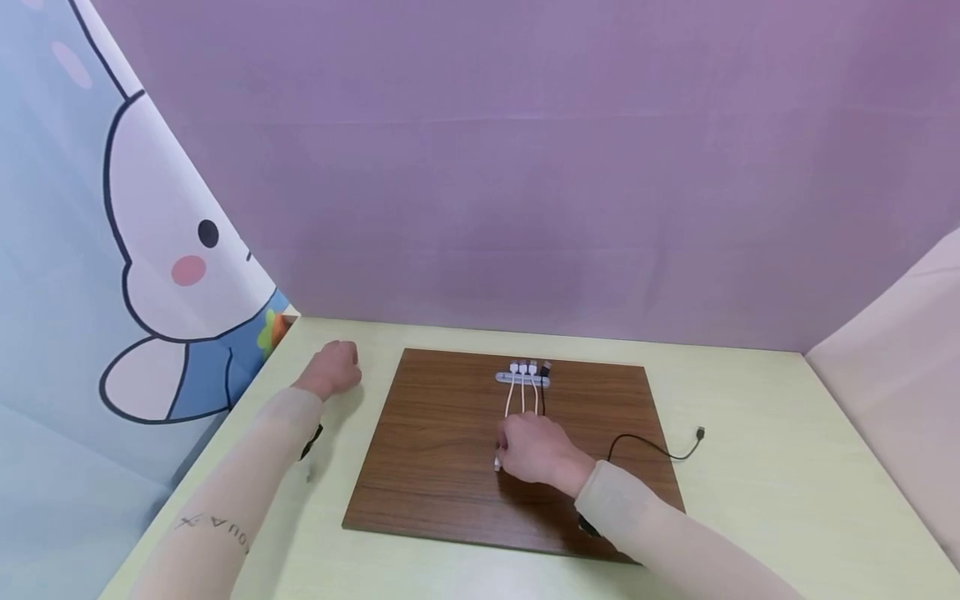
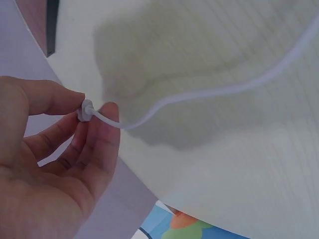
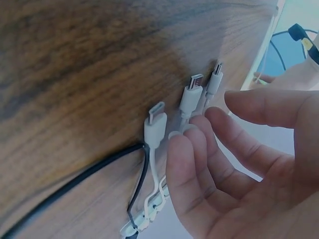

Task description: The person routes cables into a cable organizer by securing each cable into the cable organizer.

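In the left wrist view my left hand [image 2: 60, 164] pinches the small white end of a cable [image 2: 199, 94] between thumb and index finger; the cable runs off to the upper right. In the head view this hand hovers over the table left of the brown board. My right hand [image 1: 536, 448] is over the middle of the board. In the right wrist view its fingers are loosely bent beside three white USB plugs [image 3: 155, 129], thumb and index finger apart. A pale cable holder [image 1: 522, 380] on the board carries three white cables and a black cable [image 3: 75, 181].
A brown wood-grain board [image 1: 435, 467] lies on the pale table [image 1: 787, 483]. The black cable's far plug [image 1: 701, 433] rests on the table past the board's right edge. Purple cloth [image 1: 525, 167] hangs behind, and a blue cartoon curtain [image 1: 60, 292] hangs at the left.
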Tool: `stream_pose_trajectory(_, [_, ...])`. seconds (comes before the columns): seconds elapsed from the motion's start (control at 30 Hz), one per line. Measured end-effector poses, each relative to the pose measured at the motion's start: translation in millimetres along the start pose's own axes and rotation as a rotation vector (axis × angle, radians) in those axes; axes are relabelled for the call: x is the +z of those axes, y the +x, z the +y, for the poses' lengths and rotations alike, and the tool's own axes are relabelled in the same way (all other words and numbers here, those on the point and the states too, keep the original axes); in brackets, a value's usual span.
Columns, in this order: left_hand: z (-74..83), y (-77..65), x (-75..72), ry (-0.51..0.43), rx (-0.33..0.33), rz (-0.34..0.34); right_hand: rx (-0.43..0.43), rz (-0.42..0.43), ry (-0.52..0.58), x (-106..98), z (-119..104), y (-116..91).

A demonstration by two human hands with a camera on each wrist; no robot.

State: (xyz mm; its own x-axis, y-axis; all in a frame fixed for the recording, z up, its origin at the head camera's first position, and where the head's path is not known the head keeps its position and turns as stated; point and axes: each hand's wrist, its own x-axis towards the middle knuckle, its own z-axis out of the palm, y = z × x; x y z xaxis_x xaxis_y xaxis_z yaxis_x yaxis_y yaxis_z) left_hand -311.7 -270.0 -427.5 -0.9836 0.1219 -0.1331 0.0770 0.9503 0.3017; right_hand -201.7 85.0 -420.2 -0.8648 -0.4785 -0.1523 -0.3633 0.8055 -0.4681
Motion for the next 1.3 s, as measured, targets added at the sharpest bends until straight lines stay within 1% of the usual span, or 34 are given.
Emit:
stream_pose_trajectory(0.1, [4.3, -0.8, -1.0, -0.053, 0.037, 0.014, -0.002, 0.001, 0.012, -1.3, -0.1, 0.2])
stream_pose_trajectory(0.23, [9.1, -1.4, -0.9, -0.105, 0.068, 0.028, -0.015, -0.003, 0.039, -4.2, 0.7, 1.4])
stream_pose_trajectory(0.43, [18.7, -1.1, 1.5, -0.124, 0.116, 0.057, -0.031, -0.03, 0.103, -11.7, 2.2, 3.5])
stream_pose_trajectory(0.57, [27.1, -3.5, 1.4, -0.144, 0.146, 0.067, -0.039, -0.015, 0.153, -14.4, 2.1, 5.3])
stream_pose_trajectory(0.77, [40.9, -8.3, 1.1, -0.176, 0.189, 0.077, -0.081, -0.002, 0.2, -12.5, 0.2, 8.8])
stream_pose_trajectory(1.07, [63.2, -10.3, 1.2, -0.235, 0.269, 0.056, -0.095, -0.008, 0.256, -9.0, -7.7, 13.0])
stream_pose_trajectory(1.2, [73.6, -12.7, 0.2, -0.306, 0.295, 0.031, -0.1, -0.013, 0.277, -7.0, -13.5, 13.0])
stream_pose_trajectory(1.3, [81.8, -14.7, -1.7, -0.36, 0.299, 0.008, -0.103, -0.009, 0.293, -5.3, -18.1, 13.1])
